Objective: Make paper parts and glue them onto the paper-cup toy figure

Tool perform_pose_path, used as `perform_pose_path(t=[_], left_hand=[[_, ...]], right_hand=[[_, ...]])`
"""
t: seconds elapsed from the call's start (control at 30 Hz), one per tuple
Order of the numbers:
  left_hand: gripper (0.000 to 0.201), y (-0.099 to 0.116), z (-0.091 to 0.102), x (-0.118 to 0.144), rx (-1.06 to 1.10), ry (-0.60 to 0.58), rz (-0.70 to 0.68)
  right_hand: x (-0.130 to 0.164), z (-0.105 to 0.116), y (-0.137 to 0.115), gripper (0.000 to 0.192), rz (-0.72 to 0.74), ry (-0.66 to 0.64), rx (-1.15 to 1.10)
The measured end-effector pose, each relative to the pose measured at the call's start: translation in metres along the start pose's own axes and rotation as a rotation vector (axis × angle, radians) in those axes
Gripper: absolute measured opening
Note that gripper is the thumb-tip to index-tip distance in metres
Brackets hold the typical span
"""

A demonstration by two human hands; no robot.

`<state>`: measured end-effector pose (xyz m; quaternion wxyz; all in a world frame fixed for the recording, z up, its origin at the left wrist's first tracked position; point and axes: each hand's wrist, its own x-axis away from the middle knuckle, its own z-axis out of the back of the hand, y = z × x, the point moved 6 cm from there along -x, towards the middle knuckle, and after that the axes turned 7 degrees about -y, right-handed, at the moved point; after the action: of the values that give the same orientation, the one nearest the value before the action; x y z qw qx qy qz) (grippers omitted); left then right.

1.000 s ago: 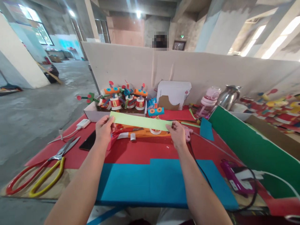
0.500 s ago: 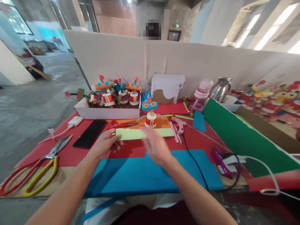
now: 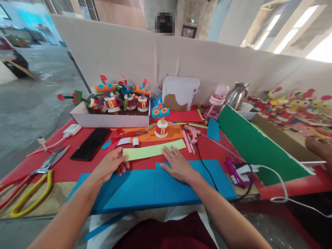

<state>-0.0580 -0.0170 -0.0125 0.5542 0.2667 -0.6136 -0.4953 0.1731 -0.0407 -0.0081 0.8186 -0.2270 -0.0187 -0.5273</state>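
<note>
Here, we see 2 hands at a pale green strip (image 3: pixel 145 151), which lies over the red cover (image 3: pixel 62 169), just beyond the blue sheets (image 3: pixel 145 190). The left hand (image 3: pixel 111 164) pinches its left end between thumb and fingers. The right hand (image 3: pixel 178 164) is spread flat, with the fingers upon the strip's right part. Behind the strip we find 1 cup figure (image 3: pixel 162 128), standing upright. Near it, on the right, is a pink glue gun (image 3: pixel 193 134); on the left lies a black phone (image 3: pixel 90 144).
</note>
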Motion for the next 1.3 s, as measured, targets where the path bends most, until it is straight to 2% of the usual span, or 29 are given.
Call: perform_pose_path(t=[0.1, 0.2, 0.3, 0.37, 0.4, 0.47, 0.53, 0.57, 0.6, 0.63, 0.7, 0.77, 0.83, 0.9, 1.0, 1.13, 1.23, 1.3], left_hand=[[0.033, 0.000, 0.001, 0.001, 0.020, 0.017, -0.007], [0.034, -0.001, -0.001, -0.001, 0.025, 0.009, -0.017], [0.036, 0.000, -0.003, -0.004, 0.003, -0.013, -0.025], [0.032, 0.001, -0.003, -0.005, -0.056, -0.031, -0.026], [0.029, 0.003, -0.001, -0.005, -0.120, -0.024, -0.022], [0.023, 0.009, 0.009, -0.001, -0.352, 0.105, -0.039], [0.020, 0.023, 0.019, 0.011, -0.682, 0.347, -0.116], [0.021, 0.030, 0.018, 0.017, -0.841, 0.441, -0.192], [0.024, 0.035, 0.012, 0.023, -0.976, 0.478, -0.285], [0.029, 0.037, 0.000, 0.026, -1.078, 0.452, -0.383], [0.037, 0.029, -0.027, 0.028, -1.193, 0.294, -0.540], [0.045, 0.014, -0.044, 0.028, -1.245, 0.208, -0.587], [0.055, -0.002, -0.049, 0.027, -1.278, 0.194, -0.580], [0.060, -0.012, -0.039, 0.030, -1.300, 0.222, -0.551], [0.052, -0.010, -0.009, 0.033, -1.318, 0.264, -0.482], [0.037, 0.021, 0.032, 0.018, -1.299, 0.383, -0.390], [0.034, 0.046, 0.043, -0.011, -1.299, 0.443, -0.450], [0.038, 0.051, 0.044, -0.032, -1.351, 0.446, -0.425]], right_hand=[[0.012, 0.005, 0.030, 0.075, -0.077, 0.057, 0.023], [0.021, 0.012, 0.044, 0.077, -0.123, 0.098, 0.037], [0.021, 0.027, 0.027, 0.075, -0.082, 0.175, 0.047], [0.014, 0.034, -0.001, 0.073, 0.054, 0.211, 0.052], [0.009, 0.032, -0.018, 0.069, 0.153, 0.183, 0.044], [-0.005, 0.022, -0.047, 0.063, 0.291, 0.081, 0.034], [-0.019, 0.008, -0.061, 0.062, 0.285, 0.001, 0.033], [-0.025, 0.001, -0.064, 0.063, 0.264, -0.017, 0.034], [-0.030, -0.005, -0.066, 0.066, 0.249, -0.020, 0.037], [-0.034, -0.009, -0.066, 0.067, 0.238, -0.013, 0.040], [-0.037, -0.015, -0.066, 0.069, 0.237, 0.017, 0.043], [-0.037, -0.017, -0.064, 0.069, 0.242, 0.035, 0.046], [-0.036, -0.017, -0.063, 0.069, 0.243, 0.037, 0.047], [-0.034, -0.016, -0.063, 0.071, 0.239, 0.029, 0.040], [-0.035, -0.013, -0.065, 0.075, 0.236, 0.021, 0.025], [-0.043, -0.005, -0.074, 0.072, 0.246, 0.064, 0.042], [-0.054, -0.005, -0.079, 0.070, 0.234, 0.108, 0.035], [-0.060, -0.008, -0.076, 0.065, 0.197, 0.132, 0.005]])
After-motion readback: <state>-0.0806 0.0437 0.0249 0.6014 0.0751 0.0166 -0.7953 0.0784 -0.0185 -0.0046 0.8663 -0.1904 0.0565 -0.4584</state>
